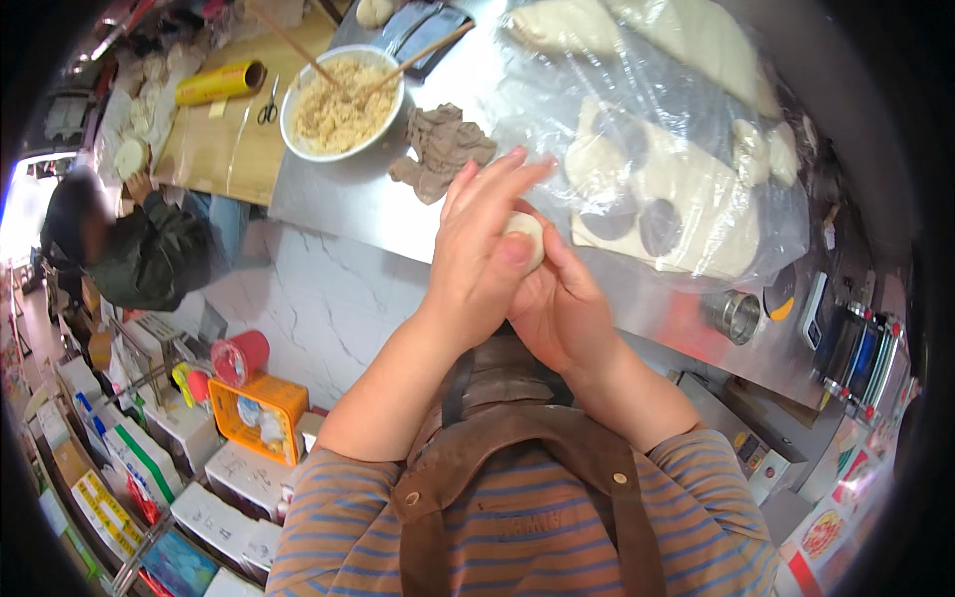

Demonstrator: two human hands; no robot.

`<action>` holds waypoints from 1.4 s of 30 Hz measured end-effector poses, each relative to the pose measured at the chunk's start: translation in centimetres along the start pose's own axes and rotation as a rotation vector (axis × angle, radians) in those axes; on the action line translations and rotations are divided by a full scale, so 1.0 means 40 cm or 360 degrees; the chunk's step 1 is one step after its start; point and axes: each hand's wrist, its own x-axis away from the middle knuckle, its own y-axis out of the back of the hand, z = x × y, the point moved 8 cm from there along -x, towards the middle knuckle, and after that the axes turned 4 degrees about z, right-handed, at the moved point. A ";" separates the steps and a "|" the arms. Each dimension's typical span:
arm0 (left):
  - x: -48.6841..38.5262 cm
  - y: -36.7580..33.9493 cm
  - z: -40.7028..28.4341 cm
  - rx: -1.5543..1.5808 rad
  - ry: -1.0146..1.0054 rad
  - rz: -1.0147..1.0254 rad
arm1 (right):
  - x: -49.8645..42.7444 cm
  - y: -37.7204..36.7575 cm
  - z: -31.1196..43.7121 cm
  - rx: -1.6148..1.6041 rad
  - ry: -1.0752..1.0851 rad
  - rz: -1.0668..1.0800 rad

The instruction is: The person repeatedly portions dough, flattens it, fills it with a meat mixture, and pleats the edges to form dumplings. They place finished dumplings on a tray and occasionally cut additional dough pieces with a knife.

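Observation:
A small pale round of dough (pixel 527 233) sits between my two hands above the edge of a steel worktable (pixel 343 190). My left hand (pixel 481 242) lies over it, thumb pressed on the dough and fingers stretched out. Cupped underneath and around its far side is my right hand (pixel 559 287), whose fingers are partly hidden. Just beyond my left fingertips lies a crumpled brown cloth (pixel 451 142). To the right, a rolled-out dough sheet (pixel 701 201) with several round holes rests under clear plastic film (pixel 522 89).
A white bowl (pixel 286 123) of crumbly yellow filling (pixel 339 112) holds two wooden sticks. Left of it are scissors (pixel 268 108) and a yellow film roll (pixel 220 82). Another person (pixel 149 254) works at the wooden table (pixel 239 142). A metal cup (pixel 735 317) stands at right.

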 end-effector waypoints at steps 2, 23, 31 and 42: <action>0.000 0.021 -0.027 0.0107 -0.0089 -0.0160 | 0.008 -0.029 0.020 -0.0194 0.0017 0.0048; 0.083 -0.348 0.004 0.2016 0.1238 0.0059 | 0.744 0.619 0.563 0.1455 0.1143 -0.1771; 0.030 -0.634 -0.113 0.1974 0.1210 0.0351 | 0.973 1.328 0.876 0.1989 0.0219 -0.2660; 0.047 -0.780 -0.126 0.1819 0.1091 0.0038 | 0.874 1.330 0.931 0.0703 0.0402 -0.2217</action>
